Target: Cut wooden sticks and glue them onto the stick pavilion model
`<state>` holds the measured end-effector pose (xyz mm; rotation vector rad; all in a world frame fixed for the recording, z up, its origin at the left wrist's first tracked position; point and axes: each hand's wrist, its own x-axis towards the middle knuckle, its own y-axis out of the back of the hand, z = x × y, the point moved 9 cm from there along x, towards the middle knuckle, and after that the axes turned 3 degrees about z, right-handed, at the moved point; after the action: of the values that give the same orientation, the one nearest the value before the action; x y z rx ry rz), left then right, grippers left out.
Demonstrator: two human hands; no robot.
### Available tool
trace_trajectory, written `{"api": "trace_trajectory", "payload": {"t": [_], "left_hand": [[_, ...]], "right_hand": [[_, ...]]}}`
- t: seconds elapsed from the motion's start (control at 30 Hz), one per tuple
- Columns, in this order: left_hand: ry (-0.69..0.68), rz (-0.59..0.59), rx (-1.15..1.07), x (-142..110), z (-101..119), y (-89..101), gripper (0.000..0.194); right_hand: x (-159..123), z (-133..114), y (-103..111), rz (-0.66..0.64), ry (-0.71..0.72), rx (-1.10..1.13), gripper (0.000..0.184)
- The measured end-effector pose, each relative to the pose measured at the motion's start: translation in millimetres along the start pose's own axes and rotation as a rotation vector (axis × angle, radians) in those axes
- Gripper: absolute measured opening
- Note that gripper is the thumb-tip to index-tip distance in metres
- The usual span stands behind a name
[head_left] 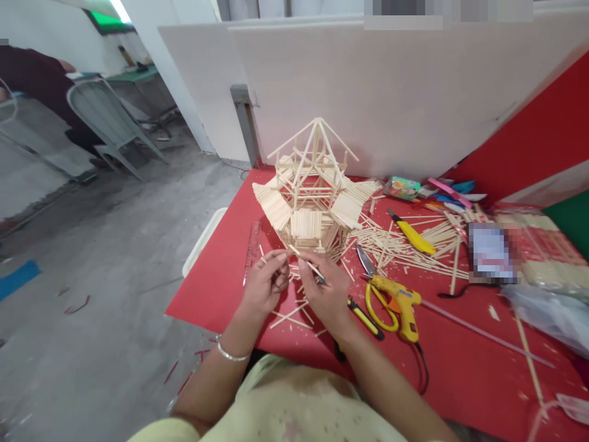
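A thin pale wooden stick (313, 267) is pinched in the fingers of my right hand (327, 290), slanting up to the left. The fingers of my left hand (267, 283) close at its far end; how much of the stick they cover is hidden. Just beyond both hands stands a pagoda-like model (307, 222) built of the same sticks, with slatted lower roof panels and an open pointed frame on top. Loose sticks (294, 318) lie below and between my wrists. A clear ruler (253, 245) lies left of the model, beyond my left hand.
Right of my right hand lie yellow-handled scissors (381, 310), a yellow glue gun (401, 301) and a black-yellow cutter (365, 319). Farther off are a yellow cutter (416, 238), a stick pile (384, 242) and bundled sticks (543, 245). A white board (368, 92) stands behind the red table (211, 276).
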<state>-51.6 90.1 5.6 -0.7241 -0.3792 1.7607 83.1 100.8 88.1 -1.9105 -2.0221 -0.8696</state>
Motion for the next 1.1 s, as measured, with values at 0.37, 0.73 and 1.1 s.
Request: {"api": "trace_trajectory", "payload": {"t": [0.37, 0.73, 1.1], "left_hand": [[-0.172, 0.188, 0.223, 11.6, 22.3, 1.6, 0.039], [-0.576, 0.159, 0.967, -9.1, 37.8, 12.6, 0.015], [-0.544, 0.300, 0.850, -3.9, 54.8, 22.6, 0.019]], "right_hand": [[-7.7, 49.9, -21.9, -0.137, -0.502, 0.251, 0.019], [-6.5, 72.2, -62.7, -0.111, -0.965, 0.745, 0.039], [-3.9, 75.4, -72.4, -0.133, -1.009, 0.820, 0.037]]}}
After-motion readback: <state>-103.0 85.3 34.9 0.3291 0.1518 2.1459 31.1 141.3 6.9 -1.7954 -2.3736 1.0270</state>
